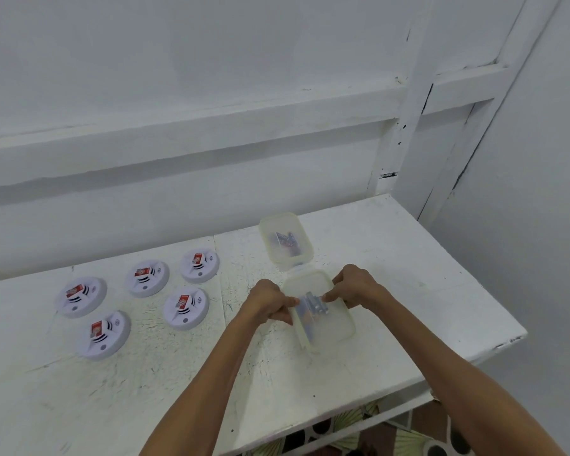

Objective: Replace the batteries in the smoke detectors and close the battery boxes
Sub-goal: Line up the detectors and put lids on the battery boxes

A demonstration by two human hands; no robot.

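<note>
I have both hands clamped on the near box [329, 327]: my left hand [270, 301] grips its left rim and my right hand [352, 284] pinches its right rim, with loose batteries [315, 306] showing through the cloudy plastic. The far box [285, 238] sits just behind it on the bench [408, 291]. Five smoke detectors [148, 278] lie well to the left, red batteries [96, 328] showing.
</note>
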